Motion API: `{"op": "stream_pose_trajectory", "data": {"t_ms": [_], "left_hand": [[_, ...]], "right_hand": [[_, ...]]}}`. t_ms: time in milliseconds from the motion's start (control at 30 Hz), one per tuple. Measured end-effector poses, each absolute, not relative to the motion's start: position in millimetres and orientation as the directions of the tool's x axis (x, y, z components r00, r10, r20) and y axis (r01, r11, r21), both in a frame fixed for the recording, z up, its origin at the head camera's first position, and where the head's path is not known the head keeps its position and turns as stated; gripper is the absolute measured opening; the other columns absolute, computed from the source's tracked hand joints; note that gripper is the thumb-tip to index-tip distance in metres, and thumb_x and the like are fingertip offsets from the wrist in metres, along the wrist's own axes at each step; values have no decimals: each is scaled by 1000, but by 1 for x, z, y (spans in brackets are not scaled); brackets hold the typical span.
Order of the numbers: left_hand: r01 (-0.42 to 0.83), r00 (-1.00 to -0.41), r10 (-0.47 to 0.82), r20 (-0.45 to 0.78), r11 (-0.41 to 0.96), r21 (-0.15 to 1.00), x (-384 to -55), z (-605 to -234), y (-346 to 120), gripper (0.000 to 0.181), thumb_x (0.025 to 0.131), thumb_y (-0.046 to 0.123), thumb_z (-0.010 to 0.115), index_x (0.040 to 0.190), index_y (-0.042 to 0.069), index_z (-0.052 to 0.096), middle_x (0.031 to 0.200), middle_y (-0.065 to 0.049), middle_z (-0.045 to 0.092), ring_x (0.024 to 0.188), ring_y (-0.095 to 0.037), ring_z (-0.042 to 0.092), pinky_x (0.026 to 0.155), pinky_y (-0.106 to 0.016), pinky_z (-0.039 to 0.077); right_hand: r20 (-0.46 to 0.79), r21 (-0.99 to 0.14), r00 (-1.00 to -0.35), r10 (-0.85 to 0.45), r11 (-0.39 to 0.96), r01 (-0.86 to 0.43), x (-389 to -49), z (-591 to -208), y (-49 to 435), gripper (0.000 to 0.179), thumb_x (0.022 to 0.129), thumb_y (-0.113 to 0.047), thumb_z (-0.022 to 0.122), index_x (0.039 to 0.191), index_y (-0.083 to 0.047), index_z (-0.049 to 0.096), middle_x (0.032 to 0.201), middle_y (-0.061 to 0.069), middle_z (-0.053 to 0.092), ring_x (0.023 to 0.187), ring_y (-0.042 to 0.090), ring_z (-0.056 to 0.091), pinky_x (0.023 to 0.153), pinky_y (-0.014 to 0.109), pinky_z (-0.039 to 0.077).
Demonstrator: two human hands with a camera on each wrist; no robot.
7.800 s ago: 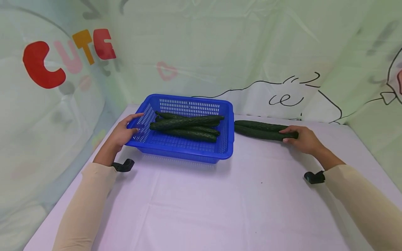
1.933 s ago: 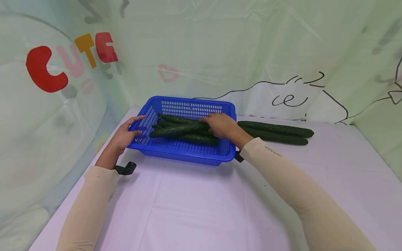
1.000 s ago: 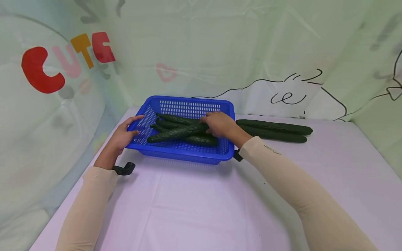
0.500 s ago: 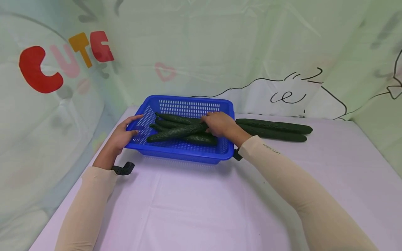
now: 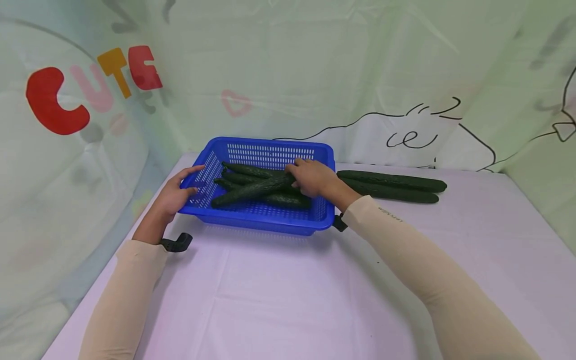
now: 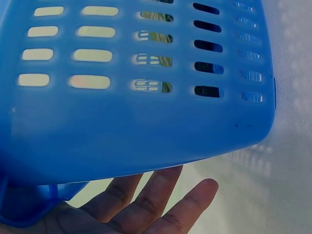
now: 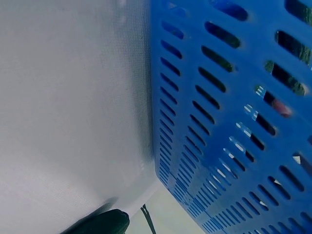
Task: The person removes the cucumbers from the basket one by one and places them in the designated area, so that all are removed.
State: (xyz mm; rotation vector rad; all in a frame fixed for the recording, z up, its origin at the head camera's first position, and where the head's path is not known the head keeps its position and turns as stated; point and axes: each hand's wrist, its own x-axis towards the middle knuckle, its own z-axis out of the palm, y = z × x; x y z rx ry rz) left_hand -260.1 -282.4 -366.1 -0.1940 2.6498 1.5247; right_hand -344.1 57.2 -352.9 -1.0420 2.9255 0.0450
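Note:
A blue slotted basket (image 5: pixel 261 221) holds several dark green cucumbers (image 5: pixel 245 169), piled crosswise. My left hand (image 5: pixel 173 192) grips the basket's left rim, thumb in front and fingers farther back. In the left wrist view, fingers (image 6: pixel 192 202) extend under the rim beside the basket wall (image 6: pixel 131 131). Reaching over the right side, my right hand (image 5: pixel 313 177) grips the right end of the top cucumber (image 5: pixel 252 192), which lies slantwise over the others. The right wrist view mostly shows the basket's outer wall (image 7: pixel 195 122); the right hand is largely hidden behind it.
Two more cucumbers (image 5: pixel 396 181) lie side by side on the white-covered table (image 5: pixel 279 300), right of the basket and partly behind the right forearm. A printed cloth backdrop (image 5: pixel 360 60) rises behind and beside the table.
From the cucumbers at the right, my right hand has moved into the basket. The held cucumber's left end has swung slightly toward the front. My left hand stays on the rim.

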Motion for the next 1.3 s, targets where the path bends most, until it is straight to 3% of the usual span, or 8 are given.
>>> {"op": "stream_pose_trajectory", "data": {"t_ms": [200, 433, 767, 1033, 1300], "left_hand": [[-152, -988, -74, -133, 494, 856, -260, -367, -283, 63, 98, 2, 43, 154, 30, 33, 166, -16, 11, 145, -51, 26, 109, -64, 35], [-138, -990, -62, -124, 492, 860, -260, -367, -284, 63, 98, 2, 43, 154, 29, 33, 166, -16, 11, 145, -50, 26, 110, -64, 34], [-139, -990, -64, -124, 492, 859, -259, -367, -284, 62, 98, 2, 43, 154, 27, 34, 166, -16, 11, 145, -50, 25, 111, -65, 32], [-138, -990, -66, -121, 490, 861, -259, -367, -283, 62, 98, 1, 43, 154, 27, 33, 166, -17, 11, 144, -51, 26, 109, -64, 34], [-139, -990, -68, -121, 493, 859, -259, -367, -283, 62, 98, 2, 43, 154, 28, 33, 166, -17, 11, 144, -52, 26, 109, -65, 34]], "right_hand": [[-36, -106, -756, -654, 755, -648, -342, -351, 58, 40, 101, -26, 53, 138, -13, 51, 132, 13, 57, 121, 30, 58, 105, 46, 48], [7, -242, -741, -672, 718, -653, -342, -350, 60, 38, 102, -26, 52, 139, -16, 50, 127, 9, 61, 110, 23, 61, 98, 41, 53], [44, -272, -706, -707, 672, -689, -341, -347, 64, 39, 100, -33, 56, 137, -22, 52, 131, 7, 61, 106, 22, 63, 96, 45, 52], [61, -294, -663, -746, 621, -726, -341, -346, 67, 35, 98, -35, 58, 132, -22, 58, 133, 6, 62, 119, 24, 60, 100, 46, 50], [40, -334, -685, -728, 636, -695, -342, -347, 66, 37, 92, -38, 67, 126, -26, 63, 130, 4, 63, 119, 23, 60, 99, 45, 50]]}}
